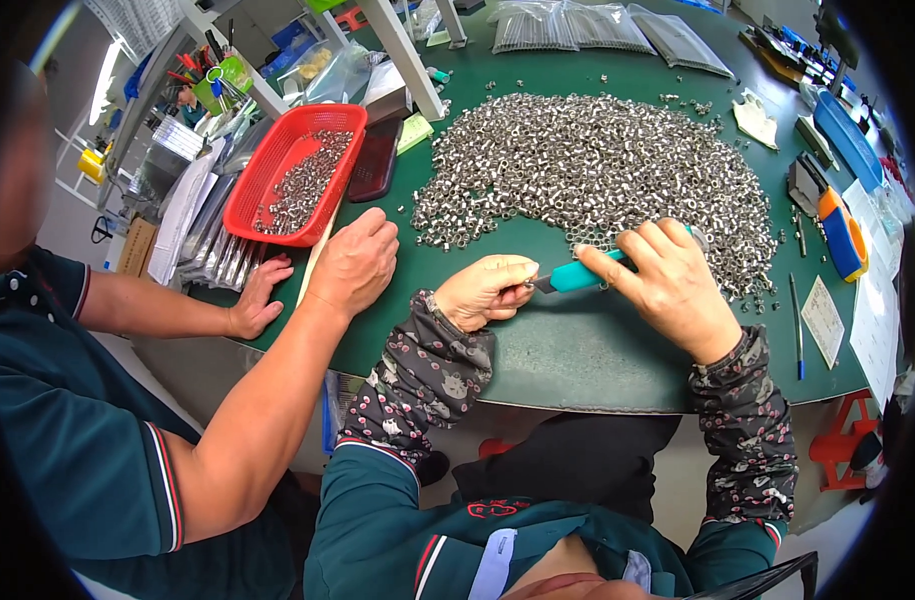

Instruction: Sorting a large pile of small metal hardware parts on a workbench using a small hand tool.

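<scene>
While left hand (486, 292) pinched a small metal piece (529, 285) nearside of the ring heap (598, 165), I logged right hand (675, 287) closed round a teal-handled knife (576, 276): apparently deburring, next needing a steady turn.

A green tabletop (588, 365) bears a heap of small metal rings (598, 165), a pen (798, 327) and clear bags (603, 28).

1 teal tool (578, 276), 1 red bskt (262, 182)
</scene>
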### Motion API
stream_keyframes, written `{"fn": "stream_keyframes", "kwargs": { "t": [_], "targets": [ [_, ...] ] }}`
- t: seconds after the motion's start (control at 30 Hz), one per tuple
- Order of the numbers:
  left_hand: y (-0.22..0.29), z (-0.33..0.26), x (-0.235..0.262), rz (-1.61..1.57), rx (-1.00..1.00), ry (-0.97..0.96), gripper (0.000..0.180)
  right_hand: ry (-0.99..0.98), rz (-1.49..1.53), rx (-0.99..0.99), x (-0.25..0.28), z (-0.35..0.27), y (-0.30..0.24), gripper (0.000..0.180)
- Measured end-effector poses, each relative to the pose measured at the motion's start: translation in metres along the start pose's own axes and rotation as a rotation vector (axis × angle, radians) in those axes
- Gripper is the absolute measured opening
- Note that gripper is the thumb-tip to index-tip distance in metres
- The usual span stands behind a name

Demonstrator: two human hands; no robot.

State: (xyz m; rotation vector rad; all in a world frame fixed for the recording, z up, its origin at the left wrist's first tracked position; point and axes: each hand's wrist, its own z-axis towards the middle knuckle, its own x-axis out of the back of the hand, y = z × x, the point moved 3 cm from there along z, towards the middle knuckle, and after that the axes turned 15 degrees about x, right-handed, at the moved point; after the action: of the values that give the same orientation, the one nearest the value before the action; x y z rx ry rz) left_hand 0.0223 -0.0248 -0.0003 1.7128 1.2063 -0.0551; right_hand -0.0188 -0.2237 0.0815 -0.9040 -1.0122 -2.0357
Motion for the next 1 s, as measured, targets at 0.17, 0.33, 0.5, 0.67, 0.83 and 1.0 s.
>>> {"fn": "stream_keyframes", "kwargs": {
  "t": [0.17,0.33,0.5,0.67,0.83,1.0],
  "targets": [
    [0.0,-0.001,0.001,-0.005,0.014,-0.009,0.019,-0.003,-0.026,0.07,0.004,0.007,0.006,0.038],
    [0.001,0.0,-0.004,0.012,0.017,0.015,0.02,0.0,-0.056,0.146,0.01,0.014,0.012,0.038],
    [0.002,-0.003,-0.007,0.058,0.039,0.072,0.023,-0.015,-0.067,0.253,0.012,0.023,0.016,0.034],
    [0.003,-0.001,-0.01,0.108,0.032,0.063,0.025,0.0,-0.097,0.338,0.016,0.032,0.019,0.027],
    [0.002,-0.002,-0.01,0.108,0.021,0.039,0.025,0.02,-0.098,0.412,0.017,0.042,0.022,0.023],
    [0.001,-0.002,-0.011,0.117,0.026,0.029,0.025,-0.044,-0.109,0.484,0.013,0.043,0.025,0.042]
  ]
}}
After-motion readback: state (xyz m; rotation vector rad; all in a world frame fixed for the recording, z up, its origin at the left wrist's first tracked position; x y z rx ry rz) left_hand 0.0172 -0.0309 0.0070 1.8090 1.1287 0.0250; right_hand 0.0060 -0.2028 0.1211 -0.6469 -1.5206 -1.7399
